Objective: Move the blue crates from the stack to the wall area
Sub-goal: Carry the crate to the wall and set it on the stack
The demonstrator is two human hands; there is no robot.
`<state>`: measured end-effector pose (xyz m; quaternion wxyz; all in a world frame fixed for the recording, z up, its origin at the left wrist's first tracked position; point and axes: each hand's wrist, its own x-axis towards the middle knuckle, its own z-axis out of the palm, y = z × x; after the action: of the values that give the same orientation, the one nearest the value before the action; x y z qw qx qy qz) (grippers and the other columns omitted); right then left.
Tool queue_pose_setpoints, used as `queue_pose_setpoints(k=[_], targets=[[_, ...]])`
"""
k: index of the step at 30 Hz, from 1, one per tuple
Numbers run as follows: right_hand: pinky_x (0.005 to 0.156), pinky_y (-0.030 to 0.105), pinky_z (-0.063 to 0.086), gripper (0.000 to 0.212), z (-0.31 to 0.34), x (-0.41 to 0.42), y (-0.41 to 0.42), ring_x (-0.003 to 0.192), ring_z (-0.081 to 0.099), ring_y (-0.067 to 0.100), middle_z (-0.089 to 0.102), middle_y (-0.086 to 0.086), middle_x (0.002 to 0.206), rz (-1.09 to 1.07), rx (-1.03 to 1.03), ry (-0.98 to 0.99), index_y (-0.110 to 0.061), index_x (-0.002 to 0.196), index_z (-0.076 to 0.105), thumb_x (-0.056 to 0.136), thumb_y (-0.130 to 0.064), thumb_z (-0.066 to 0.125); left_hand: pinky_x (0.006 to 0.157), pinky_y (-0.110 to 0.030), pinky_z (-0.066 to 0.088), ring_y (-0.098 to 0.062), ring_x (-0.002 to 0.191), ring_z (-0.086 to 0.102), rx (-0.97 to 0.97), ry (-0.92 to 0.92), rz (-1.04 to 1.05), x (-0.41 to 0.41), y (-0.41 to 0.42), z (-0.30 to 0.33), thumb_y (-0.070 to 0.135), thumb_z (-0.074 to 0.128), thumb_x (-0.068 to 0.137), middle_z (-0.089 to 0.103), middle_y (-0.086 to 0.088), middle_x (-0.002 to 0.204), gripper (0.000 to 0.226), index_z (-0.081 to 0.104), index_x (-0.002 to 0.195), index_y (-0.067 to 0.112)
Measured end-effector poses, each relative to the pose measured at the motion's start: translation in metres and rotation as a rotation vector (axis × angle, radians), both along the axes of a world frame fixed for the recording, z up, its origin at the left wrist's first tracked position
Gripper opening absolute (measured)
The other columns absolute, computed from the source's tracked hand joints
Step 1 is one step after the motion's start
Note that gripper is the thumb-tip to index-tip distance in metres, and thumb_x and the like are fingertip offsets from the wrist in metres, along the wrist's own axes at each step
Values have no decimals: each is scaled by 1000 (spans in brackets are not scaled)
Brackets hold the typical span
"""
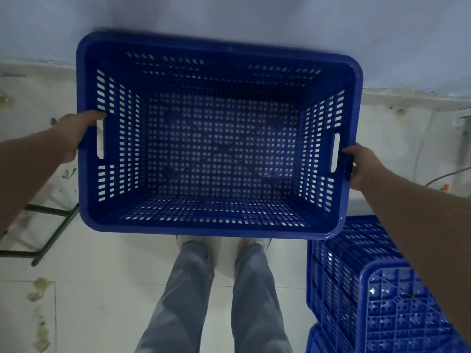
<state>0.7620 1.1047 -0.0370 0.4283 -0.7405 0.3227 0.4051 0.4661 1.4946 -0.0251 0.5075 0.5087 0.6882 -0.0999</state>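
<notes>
An empty blue perforated crate (pixel 219 138) hangs open side up in front of me, above my feet, its far rim close to the pale wall (pixel 229 14). My left hand (pixel 76 131) grips its left side by the handle slot. My right hand (pixel 362 166) holds the right side at the other handle slot. Most of my fingers are hidden behind the crate walls. A stack of blue crates (pixel 377 289), bottoms up, stands at the lower right.
A dark green metal frame (pixel 51 233) lies on the stained white tiled floor at the left. Thin cables (pixel 423 159) run along the floor at the right near the wall. My legs in grey trousers (pixel 216 301) stand below the crate.
</notes>
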Motion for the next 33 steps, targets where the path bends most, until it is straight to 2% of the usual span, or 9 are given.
queue_pose_setpoints(k=[2,5,7,9,11,14,17,24,33], targets=[[67,40,55,21,2,-2,1,74,59,22,60,1,88,11,8,-21,-20,111,53,93,-14,44,95,-38,41,-22,87,57,8,54,-49,-2,-2,-3,35,56,91,62,-1,106,43,55,125,10],[85,50,54,45,-8,1,0,94,64,31,65,7,110,41,-34,-43,-14,123,54,78,-24,54,109,-43,34,-34,131,41,41,205,-249,0,-20,1,48,64,78,37,-16,149,80,40,143,7],[94,53,49,65,-26,11,-6,108,60,35,60,10,126,93,-79,-36,-15,131,49,67,-28,56,100,-38,37,-33,121,45,53,258,-470,9,-41,16,39,61,87,38,-20,146,70,37,144,4],[99,51,46,61,5,3,18,115,56,35,56,14,131,159,-104,-22,-11,135,45,77,-26,57,92,-34,36,-29,112,46,51,252,-653,24,-60,27,30,53,95,40,-19,146,61,32,147,7],[103,45,43,47,47,-8,45,121,52,34,52,17,135,378,-170,-86,-4,135,43,90,-17,50,95,-33,38,-30,117,48,76,219,-805,48,-79,50,29,51,96,43,-16,144,57,33,147,12],[97,38,42,34,108,-17,68,114,53,32,52,16,134,1003,-316,-281,-6,125,49,91,-12,45,90,-33,45,-27,111,54,217,110,-998,86,-97,99,29,46,96,52,-11,136,47,41,141,14],[108,38,31,46,177,-20,81,129,44,29,44,10,144,1428,-353,-471,-8,136,44,91,-15,46,91,-36,48,-27,114,56,399,-11,-1141,123,-107,169,28,44,96,56,-8,132,41,47,135,13],[111,35,31,54,379,-8,90,137,33,24,35,8,150,1535,-456,-689,-10,144,34,92,-21,45,92,-33,43,-25,119,53,687,-140,-1160,168,-91,360,34,42,96,52,-5,139,46,43,139,16],[110,41,34,59,627,-34,66,142,29,22,25,2,156,1200,-553,-925,-17,150,24,94,-26,43,97,-35,41,-27,124,50,955,-381,-1220,187,-99,625,36,44,95,49,-9,142,51,43,140,12]])
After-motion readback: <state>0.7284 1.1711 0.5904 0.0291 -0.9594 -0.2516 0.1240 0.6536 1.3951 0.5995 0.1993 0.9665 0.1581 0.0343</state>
